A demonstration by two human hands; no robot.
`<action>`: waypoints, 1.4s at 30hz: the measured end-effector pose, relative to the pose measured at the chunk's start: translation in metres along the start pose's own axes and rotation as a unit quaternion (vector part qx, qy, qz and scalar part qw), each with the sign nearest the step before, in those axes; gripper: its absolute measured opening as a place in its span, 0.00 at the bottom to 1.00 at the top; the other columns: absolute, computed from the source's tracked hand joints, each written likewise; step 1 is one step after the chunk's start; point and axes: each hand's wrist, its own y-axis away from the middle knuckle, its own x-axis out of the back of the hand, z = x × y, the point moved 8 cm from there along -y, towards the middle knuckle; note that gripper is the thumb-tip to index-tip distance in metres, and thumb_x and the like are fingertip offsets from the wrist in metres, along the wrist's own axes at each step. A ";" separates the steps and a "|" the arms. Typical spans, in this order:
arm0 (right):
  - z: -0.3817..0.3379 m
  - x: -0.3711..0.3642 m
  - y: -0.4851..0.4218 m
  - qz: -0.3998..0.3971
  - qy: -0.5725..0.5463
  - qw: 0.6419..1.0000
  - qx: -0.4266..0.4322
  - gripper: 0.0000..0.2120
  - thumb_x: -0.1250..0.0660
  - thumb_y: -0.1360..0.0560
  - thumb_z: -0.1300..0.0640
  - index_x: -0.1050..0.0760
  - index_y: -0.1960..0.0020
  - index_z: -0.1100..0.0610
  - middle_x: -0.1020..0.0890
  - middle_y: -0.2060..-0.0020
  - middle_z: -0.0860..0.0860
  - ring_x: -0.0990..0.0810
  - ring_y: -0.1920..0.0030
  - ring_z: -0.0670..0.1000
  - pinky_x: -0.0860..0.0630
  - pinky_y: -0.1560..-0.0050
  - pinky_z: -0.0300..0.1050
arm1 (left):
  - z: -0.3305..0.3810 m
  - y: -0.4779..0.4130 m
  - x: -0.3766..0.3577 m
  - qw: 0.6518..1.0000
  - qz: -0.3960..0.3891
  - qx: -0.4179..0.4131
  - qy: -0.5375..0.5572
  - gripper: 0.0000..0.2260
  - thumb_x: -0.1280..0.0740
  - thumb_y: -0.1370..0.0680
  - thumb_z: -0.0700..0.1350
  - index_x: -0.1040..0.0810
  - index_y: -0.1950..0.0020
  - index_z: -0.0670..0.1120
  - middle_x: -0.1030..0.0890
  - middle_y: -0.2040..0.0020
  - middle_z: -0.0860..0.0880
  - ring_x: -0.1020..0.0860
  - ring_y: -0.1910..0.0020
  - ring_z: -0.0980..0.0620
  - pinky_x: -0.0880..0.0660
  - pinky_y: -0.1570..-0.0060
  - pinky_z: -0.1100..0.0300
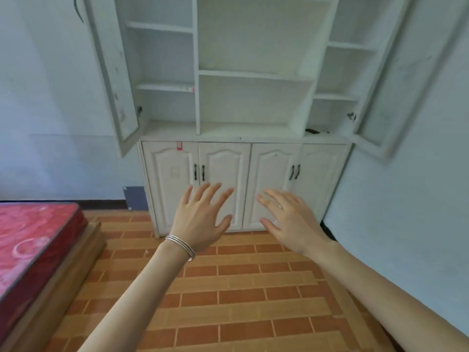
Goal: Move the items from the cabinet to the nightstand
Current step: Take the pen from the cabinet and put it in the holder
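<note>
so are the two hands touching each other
Apart. The head view shows the left hand and the right hand both open with fingers spread, and a strip of the white lower cabinet doors shows plainly between their thumbs.

A home bedroom: a red patterned mattress (pixel 28 247) on a low wooden bed base (pixel 63 270) sits beside a white cabinet (pixel 243 148) with open shelves, pale blue walls (pixel 50 97), brick-patterned floor (pixel 241 288).

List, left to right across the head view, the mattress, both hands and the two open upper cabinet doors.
red mattress → open left cabinet door → left hand → right hand → open right cabinet door
</note>
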 end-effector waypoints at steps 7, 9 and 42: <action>0.082 -0.014 -0.019 0.033 0.022 0.998 -0.047 0.22 0.42 0.24 0.47 0.31 0.31 0.53 0.27 0.35 0.53 0.29 0.36 0.54 0.36 0.34 0.53 | 0.030 -0.083 -0.048 0.998 0.012 -0.053 0.031 0.26 0.46 0.25 0.60 0.34 0.28 0.54 0.29 0.32 0.46 0.32 0.32 0.42 0.37 0.34 0.40; 0.103 -0.028 -0.029 0.027 0.027 0.997 -0.060 0.23 0.41 0.24 0.48 0.32 0.31 0.54 0.28 0.35 0.54 0.30 0.35 0.54 0.37 0.34 0.53 | 0.032 -0.105 -0.067 0.997 0.010 -0.064 0.036 0.27 0.46 0.25 0.60 0.34 0.28 0.54 0.29 0.31 0.46 0.32 0.32 0.42 0.37 0.34 0.40; 0.502 -0.149 -0.198 0.009 0.081 0.986 -0.148 0.24 0.40 0.23 0.52 0.36 0.28 0.53 0.31 0.31 0.55 0.31 0.32 0.54 0.44 0.31 0.53 | 0.113 -0.506 -0.311 0.985 -0.015 -0.160 0.067 0.27 0.46 0.27 0.61 0.30 0.31 0.53 0.26 0.34 0.45 0.28 0.35 0.41 0.32 0.38 0.40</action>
